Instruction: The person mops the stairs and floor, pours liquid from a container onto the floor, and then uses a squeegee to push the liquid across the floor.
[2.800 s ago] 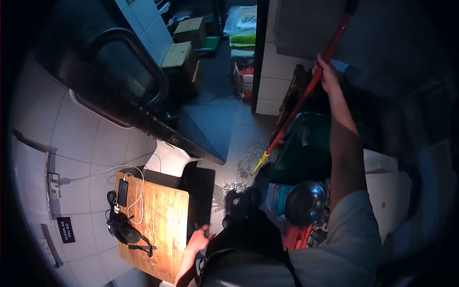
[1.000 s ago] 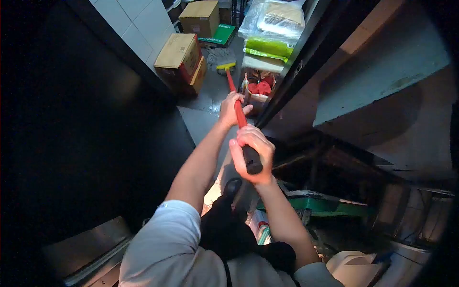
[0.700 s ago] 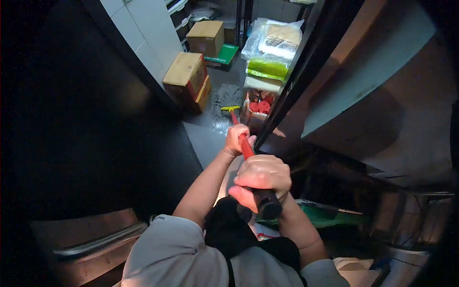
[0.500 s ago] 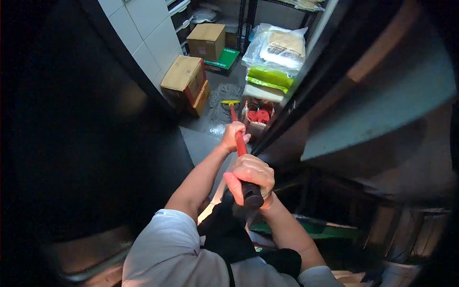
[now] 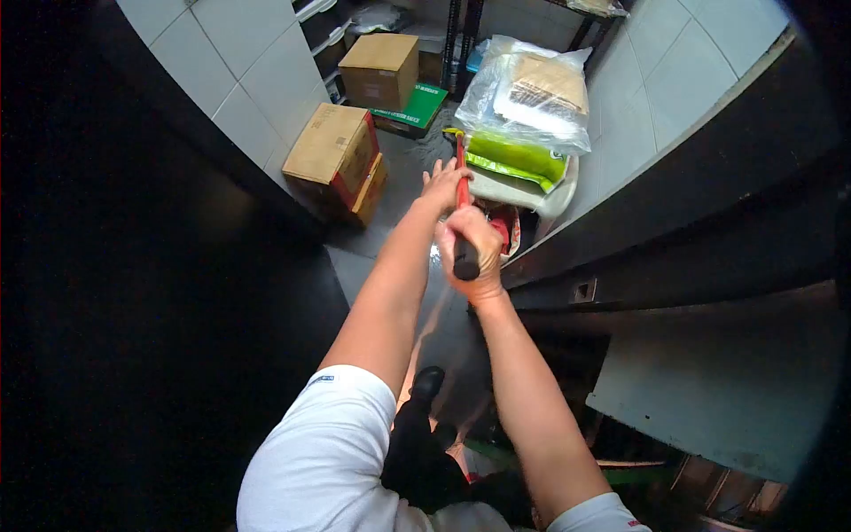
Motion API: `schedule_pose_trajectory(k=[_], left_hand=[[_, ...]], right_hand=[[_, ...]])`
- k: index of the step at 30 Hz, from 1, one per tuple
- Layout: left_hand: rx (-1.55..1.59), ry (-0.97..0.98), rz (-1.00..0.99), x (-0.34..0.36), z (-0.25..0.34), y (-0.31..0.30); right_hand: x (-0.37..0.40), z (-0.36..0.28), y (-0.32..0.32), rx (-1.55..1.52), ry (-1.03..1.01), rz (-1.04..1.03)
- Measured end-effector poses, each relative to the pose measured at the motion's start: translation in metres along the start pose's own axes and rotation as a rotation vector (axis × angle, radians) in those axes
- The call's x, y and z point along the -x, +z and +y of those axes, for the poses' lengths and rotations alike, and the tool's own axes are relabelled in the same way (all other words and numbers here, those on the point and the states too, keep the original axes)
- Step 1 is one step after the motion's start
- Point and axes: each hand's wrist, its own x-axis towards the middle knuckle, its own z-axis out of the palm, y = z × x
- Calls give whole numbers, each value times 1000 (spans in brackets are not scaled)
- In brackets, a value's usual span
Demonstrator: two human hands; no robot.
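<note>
A mop with a red handle (image 5: 462,152) reaches away from me over the floor. Its grey strands (image 5: 434,142) and yellow head piece (image 5: 454,132) show beside a white stool, partly hidden behind the things on it. My right hand (image 5: 474,244) is wrapped round the handle near its black end cap (image 5: 465,259). Farther along the shaft, my left hand (image 5: 443,186) holds it loosely, with the thumb across the handle and several fingers extended on the left side.
Cardboard boxes (image 5: 328,146) stand along the left wall, with another box (image 5: 379,71) on a green carton (image 5: 417,108) behind. At right, a white stool (image 5: 560,197) bears a green package (image 5: 519,161) and plastic-wrapped goods (image 5: 532,89); a bag with red contents (image 5: 505,226) sits beneath.
Both hands have pushed the mop farther away, and its strands have moved back beside the stool. My left hand's fingers have loosened and extended. The view has shifted, showing more right wall.
</note>
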Motion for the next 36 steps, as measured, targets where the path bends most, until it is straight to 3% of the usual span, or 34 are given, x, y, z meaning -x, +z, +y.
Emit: schedule_pose_trajectory(k=[3, 4, 6, 7, 8, 11, 13, 15, 17, 22, 25, 28, 30, 32, 36], left_hand=[[256, 224, 113, 26, -8, 26], [418, 278, 273, 47, 5, 25], [431, 262, 369, 88, 35, 2], [537, 219, 306, 109, 51, -15], [479, 345, 380, 125, 61, -26], [595, 477, 193, 130, 73, -44], [534, 553, 162, 105, 62, -42], [408, 597, 149, 77, 30, -39], [371, 486, 93, 60, -2, -41], [346, 489, 39, 69, -20, -53], [259, 542, 2, 44, -51, -41], [181, 456, -7, 2, -82, -35], [178, 338, 57, -4, -82, -26], [171, 340, 148, 5, -72, -21], [298, 388, 195, 22, -39, -24]], right_hand=[[19, -34, -8, -15, -18, 6], [18, -55, -15, -53, -25, -22], [11, -99, -36, -90, -58, -65], [8, -122, -47, -96, -82, -96], [3, -148, -60, -93, -45, -119], [-15, -187, -85, -273, 109, -102], [-12, -165, -72, -307, 76, 107], [-14, -128, -56, -244, 3, 38], [-15, -97, -32, -305, -16, -48], [-10, -97, -28, -469, -47, -80], [3, -57, -4, -432, 7, 31], [-1, -4, 17, -460, 24, 143], [-1, 5, 10, -454, 99, 141], [-8, -1, -9, -405, 137, 24], [1, -39, -32, -399, 145, 81]])
